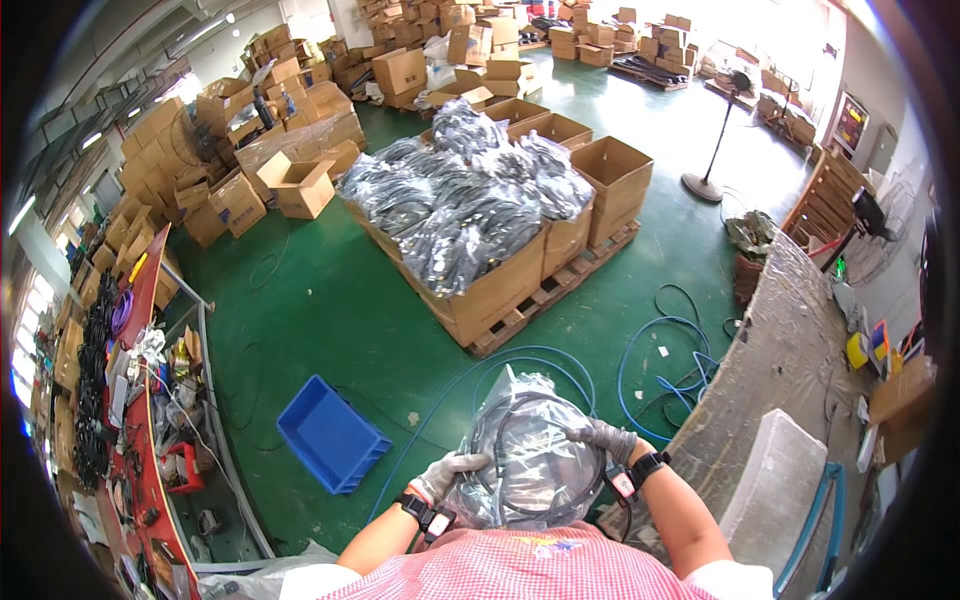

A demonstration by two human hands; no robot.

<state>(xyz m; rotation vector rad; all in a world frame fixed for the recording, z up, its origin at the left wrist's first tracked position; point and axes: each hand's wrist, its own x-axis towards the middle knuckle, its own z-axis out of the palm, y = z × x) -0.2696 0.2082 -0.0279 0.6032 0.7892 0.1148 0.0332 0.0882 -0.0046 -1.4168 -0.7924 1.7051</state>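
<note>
Close to my body I hold a clear plastic bag with a coiled black cable inside. My left hand, in a pale work glove, grips the bag's left edge with its fingers closed on the plastic. At the upper right edge, my right hand, in a grey glove, closes on the same bag. Some of the coil's lower side is blurred by glare on the plastic. Ahead, a heap of similar bagged cables fills large cartons on a wooden pallet.
A blue plastic crate lies on the green floor to my left. Blue hose loops across the floor ahead. A cluttered red workbench runs along the left; a worn grey table stands at right. A pedestal fan stands farther off.
</note>
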